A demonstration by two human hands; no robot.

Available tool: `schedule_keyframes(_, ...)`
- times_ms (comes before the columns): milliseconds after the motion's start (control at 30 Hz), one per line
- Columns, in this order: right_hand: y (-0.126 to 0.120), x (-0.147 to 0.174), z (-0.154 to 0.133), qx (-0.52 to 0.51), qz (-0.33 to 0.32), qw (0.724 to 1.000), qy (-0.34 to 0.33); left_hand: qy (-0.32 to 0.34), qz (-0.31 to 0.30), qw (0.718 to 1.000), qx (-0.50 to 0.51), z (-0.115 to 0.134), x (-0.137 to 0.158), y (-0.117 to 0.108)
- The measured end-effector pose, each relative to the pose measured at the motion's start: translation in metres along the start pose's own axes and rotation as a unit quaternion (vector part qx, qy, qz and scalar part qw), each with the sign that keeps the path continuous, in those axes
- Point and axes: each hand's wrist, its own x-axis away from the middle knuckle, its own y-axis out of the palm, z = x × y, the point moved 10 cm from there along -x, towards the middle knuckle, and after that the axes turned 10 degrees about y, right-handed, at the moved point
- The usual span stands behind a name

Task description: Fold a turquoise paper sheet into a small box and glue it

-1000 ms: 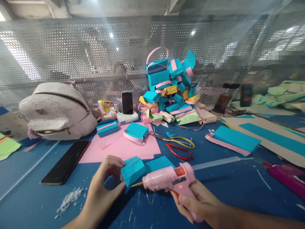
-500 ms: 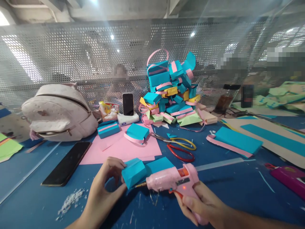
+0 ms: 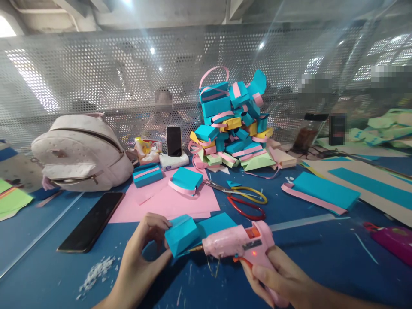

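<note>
My left hand (image 3: 144, 249) pinches the left end of a blue folded paper box (image 3: 183, 234), whose long flap stretches off to the right. In my right hand (image 3: 280, 272) is a pink hot glue gun (image 3: 240, 242), gripped round its handle with a small red light showing. Its metal nozzle points left and lies at the lower edge of the box; whether it touches the paper I cannot tell. A clear glue stick (image 3: 301, 222) appears behind the gun's back end. Just beyond, two finished blue boxes, one with a pink strap (image 3: 183, 189), rest on pink paper (image 3: 128, 208).
Red-and-yellow-handled scissors (image 3: 246, 199) lie past the gun. A black phone (image 3: 92, 221) and white scraps (image 3: 98, 272) are at left, with a backpack (image 3: 80, 150) behind. A heap of paper boxes (image 3: 231, 128) stands at the back. To the right are a blue paper piece (image 3: 325, 191) and a purple pouch (image 3: 392, 242).
The glue gun has moved slightly right, its nozzle sliding along the box's lower edge. My left hand keeps its hold on the box. The whole view has shifted a little.
</note>
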Motion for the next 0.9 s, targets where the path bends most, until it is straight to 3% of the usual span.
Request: schedule_keyframes(900, -0.006, 0.002, 0.004, 0.003, 0.020, 1.000, 0.018, 0.007, 0.018, 1.000, -0.017, -0.002, -0.002, -0.012)
